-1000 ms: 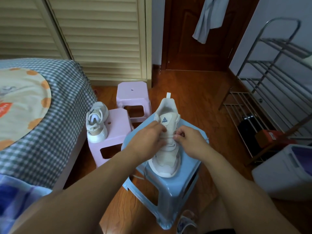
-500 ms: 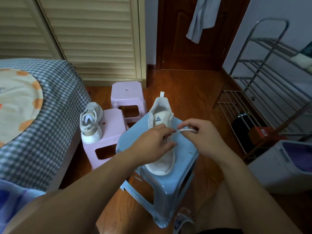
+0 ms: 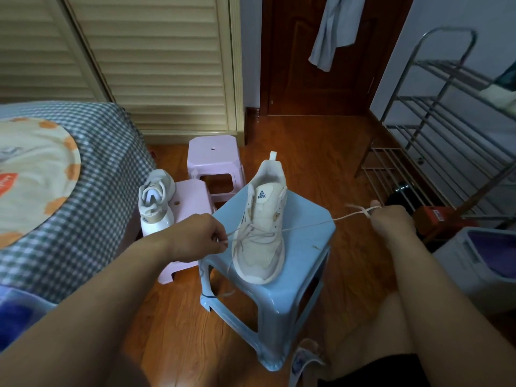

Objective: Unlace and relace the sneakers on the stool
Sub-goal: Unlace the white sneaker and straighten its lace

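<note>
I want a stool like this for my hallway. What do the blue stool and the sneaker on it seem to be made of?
Blue stool: probably moulded plastic, smooth with a slight sheen, legs and seat formed as one piece.
Sneaker: cream upper that looks like fabric mesh with smoother panels, maybe synthetic leather; matte.

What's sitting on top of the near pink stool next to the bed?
One cream and white sneaker stands on the near pink plastic stool, at its left edge beside the checked bed cover. The stool's front part is hidden behind the left hand.
</note>
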A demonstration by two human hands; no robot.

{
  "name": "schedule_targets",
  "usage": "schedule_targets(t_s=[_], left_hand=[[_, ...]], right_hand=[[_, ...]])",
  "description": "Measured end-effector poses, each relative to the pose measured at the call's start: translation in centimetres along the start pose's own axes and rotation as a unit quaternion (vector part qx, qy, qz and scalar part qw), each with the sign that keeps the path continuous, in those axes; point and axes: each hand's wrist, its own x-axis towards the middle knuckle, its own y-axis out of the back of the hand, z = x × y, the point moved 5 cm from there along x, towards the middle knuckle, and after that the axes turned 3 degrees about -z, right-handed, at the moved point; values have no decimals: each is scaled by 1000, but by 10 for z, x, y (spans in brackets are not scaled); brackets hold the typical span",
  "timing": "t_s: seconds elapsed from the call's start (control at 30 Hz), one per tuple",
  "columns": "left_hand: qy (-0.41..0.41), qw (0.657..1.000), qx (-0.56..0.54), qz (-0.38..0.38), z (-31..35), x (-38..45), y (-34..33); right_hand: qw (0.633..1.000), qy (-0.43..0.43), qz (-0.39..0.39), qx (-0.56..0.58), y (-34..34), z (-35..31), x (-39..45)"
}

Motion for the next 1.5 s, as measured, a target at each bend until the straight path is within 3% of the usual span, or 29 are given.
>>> schedule_targets(t_s=[0.17, 0.27, 0.37, 0.43, 0.53, 0.63, 0.7, 0.8, 0.9, 0.97, 1.13, 1.2, 1.33, 1.5], left_hand=[[-20, 998, 12, -59, 15, 3, -9], [-18, 991, 33, -127, 20, -1, -13], [6, 988, 55, -145, 16, -6, -9], [-4, 993, 10, -118, 24, -10, 2], [-12, 987, -163, 0, 41, -11, 21], [-3, 944, -306, 123, 57, -9, 24], [27, 922, -355, 151, 63, -5, 17], [68, 948, -295, 97, 64, 0, 4], [103, 979, -173, 23, 53, 6, -11], [107, 977, -175, 62, 46, 8, -10], [73, 923, -306, 220, 49, 18, 13], [65, 938, -260, 218, 56, 29, 12], [70, 955, -226, 181, 61, 51, -2], [64, 957, -218, 180, 63, 61, -5]], right_hand=[[973, 97, 51, 205, 3, -2, -10], [952, 70, 84, 285, 9, 1, -11], [928, 12, 82, 363, 11, 4, -11], [944, 32, 74, 320, 14, -2, -18], [969, 164, -6, 182, 0, -29, -45], [941, 336, -39, 9, -31, -56, -94], [922, 385, -25, -37, -46, -66, -117], [934, 327, -107, 92, -59, -68, -111], [911, 313, -183, 196, -65, -68, -99], [891, 329, -225, 216, -66, -68, -98], [862, 268, -326, 279, -70, -71, -112], [871, 237, -320, 286, -73, -70, -117], [922, 269, -224, 163, -84, -63, -108], [927, 277, -212, 141, -93, -62, -101]])
